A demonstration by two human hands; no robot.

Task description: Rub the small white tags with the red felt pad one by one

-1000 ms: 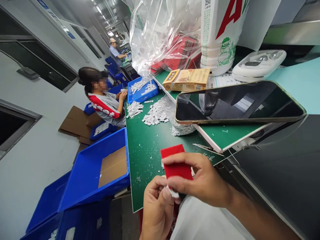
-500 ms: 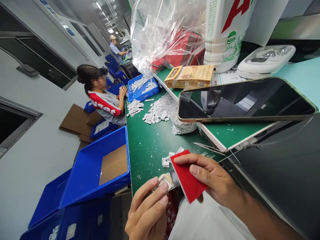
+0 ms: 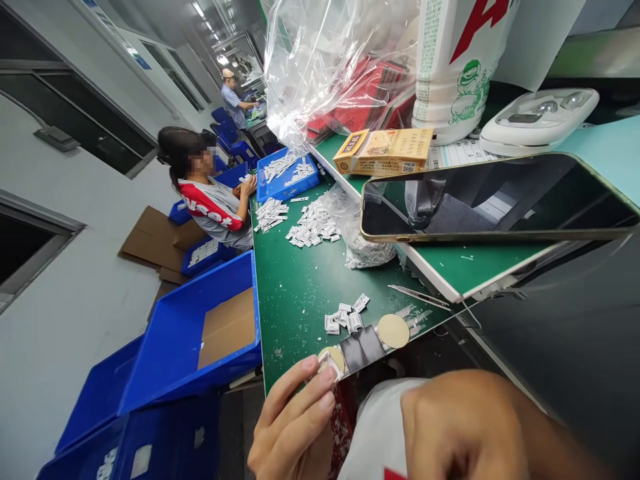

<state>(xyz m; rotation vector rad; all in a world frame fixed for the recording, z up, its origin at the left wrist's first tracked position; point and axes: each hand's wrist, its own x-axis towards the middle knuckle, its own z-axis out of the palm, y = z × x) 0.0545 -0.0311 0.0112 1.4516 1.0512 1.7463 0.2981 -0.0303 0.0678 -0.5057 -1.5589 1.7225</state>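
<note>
Near the green table's (image 3: 300, 287) front edge, my left hand (image 3: 297, 417) has its fingertips closed on a small white part (image 3: 330, 364) beside a beige disc. A dark grey strip (image 3: 363, 349) lies to the right of that, followed by a second beige disc (image 3: 393, 331). My right hand (image 3: 465, 427) is low in the view, curled and blurred; a sliver of a red piece (image 3: 394, 474) shows beneath it at the bottom edge. Small white parts (image 3: 346, 317) lie just behind the strip. Tweezers (image 3: 420, 297) rest to the right.
A phone (image 3: 495, 200), a yellow box (image 3: 383, 152) and a white bottle (image 3: 450, 73) sit on the raised shelf. White parts (image 3: 315, 223) are heaped farther back by a blue tray (image 3: 286, 175). Blue bins (image 3: 190, 333) stand left; a person (image 3: 210, 193) sits beyond.
My right hand has moved down toward the bottom edge with the red piece, uncovering the second disc and the strip. My left hand has stayed nearly still.
</note>
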